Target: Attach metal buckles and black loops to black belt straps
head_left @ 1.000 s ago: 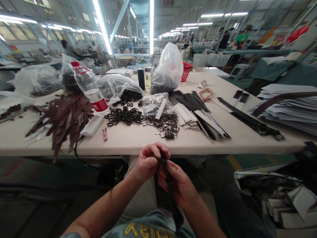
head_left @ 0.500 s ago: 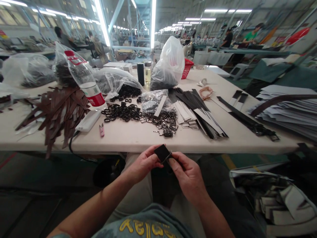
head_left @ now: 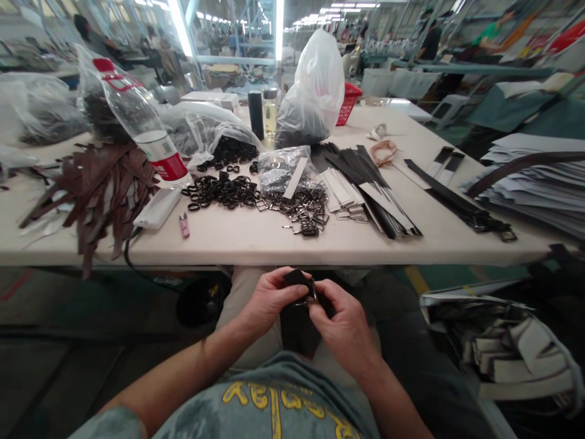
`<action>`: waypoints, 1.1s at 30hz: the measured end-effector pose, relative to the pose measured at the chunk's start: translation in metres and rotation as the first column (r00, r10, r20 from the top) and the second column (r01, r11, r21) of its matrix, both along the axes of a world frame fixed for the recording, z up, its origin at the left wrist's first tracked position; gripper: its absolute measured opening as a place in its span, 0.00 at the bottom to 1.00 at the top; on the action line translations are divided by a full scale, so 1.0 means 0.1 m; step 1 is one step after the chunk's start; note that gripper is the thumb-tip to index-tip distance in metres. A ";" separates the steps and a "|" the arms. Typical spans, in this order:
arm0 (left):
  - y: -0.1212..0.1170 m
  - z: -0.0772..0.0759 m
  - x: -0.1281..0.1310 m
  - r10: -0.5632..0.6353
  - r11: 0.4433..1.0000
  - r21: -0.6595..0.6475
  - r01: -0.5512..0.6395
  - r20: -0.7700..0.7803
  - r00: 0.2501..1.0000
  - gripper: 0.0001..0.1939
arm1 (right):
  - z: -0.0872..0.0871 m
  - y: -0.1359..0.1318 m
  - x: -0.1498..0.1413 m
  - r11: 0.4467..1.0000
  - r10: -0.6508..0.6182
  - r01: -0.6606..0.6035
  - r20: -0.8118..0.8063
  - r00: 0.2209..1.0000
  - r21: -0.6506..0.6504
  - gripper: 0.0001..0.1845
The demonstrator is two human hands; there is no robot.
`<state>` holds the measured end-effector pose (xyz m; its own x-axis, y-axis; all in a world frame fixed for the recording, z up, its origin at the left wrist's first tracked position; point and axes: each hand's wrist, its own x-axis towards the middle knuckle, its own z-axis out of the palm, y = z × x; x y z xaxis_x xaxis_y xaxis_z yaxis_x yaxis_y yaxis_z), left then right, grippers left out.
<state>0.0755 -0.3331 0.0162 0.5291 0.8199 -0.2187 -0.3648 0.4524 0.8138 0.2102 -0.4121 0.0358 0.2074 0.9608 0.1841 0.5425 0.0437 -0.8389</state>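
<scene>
Over my lap, just below the table edge, my left hand pinches a short black strap end, its thumb pressed across the top. My right hand closes on a dark metal buckle at the strap's right side. Both hands touch the same small piece, and the fingers partly cover where strap and buckle meet. Beyond them on the table lie a heap of metal buckles, a pile of black strap loops and a sheaf of black strips.
Brown strips, a tilted plastic bottle and pink thread snips occupy the table's left. At right are a finished-looking black belt and stacked sheets. A bin of scraps stands at lower right.
My left thumb has slid right over the black strap towards the buckle. The strap now shows less of its face. The camera view has tipped down slightly.
</scene>
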 end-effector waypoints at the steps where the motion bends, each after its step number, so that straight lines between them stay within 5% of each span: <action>1: 0.00 0.01 0.00 0.017 1.000 0.016 -0.017 -0.011 1.000 0.13 | 0.00 -0.01 0.00 1.000 0.003 -0.003 0.007 1.000 -0.023 0.06; 7: 0.02 0.04 0.02 0.044 0.998 -0.035 -0.044 0.008 0.999 0.15 | 0.00 -0.09 0.04 0.993 0.052 -0.052 0.000 0.999 -0.109 0.07; 10: 0.02 0.00 0.04 0.002 0.995 -0.099 -0.001 0.010 1.000 0.17 | -0.08 -0.11 0.04 0.980 0.108 -0.128 -0.133 0.985 -0.154 0.08; 16: -0.03 -0.06 0.05 0.004 0.999 0.049 -0.001 -0.070 0.998 0.17 | -0.25 -0.12 0.00 0.972 0.055 -0.116 -0.283 0.958 -0.205 0.06; 23: -0.05 -0.13 0.05 0.014 0.988 0.152 -0.002 -0.082 0.997 0.14 | -0.19 -0.10 0.01 0.968 0.013 -0.114 -0.407 0.913 -0.224 0.14; 33: -0.06 -0.21 0.01 0.065 0.997 0.050 -0.060 -0.085 0.994 0.13 | -0.24 -0.09 0.03 0.979 0.028 -0.049 -0.109 0.994 -0.196 0.14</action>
<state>0.0761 -0.3393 -0.0048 0.4574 0.8613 -0.2214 -0.3188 0.3913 0.8633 0.2130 -0.4209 0.0113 0.1776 0.9836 -0.0316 0.4518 -0.1100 -0.8853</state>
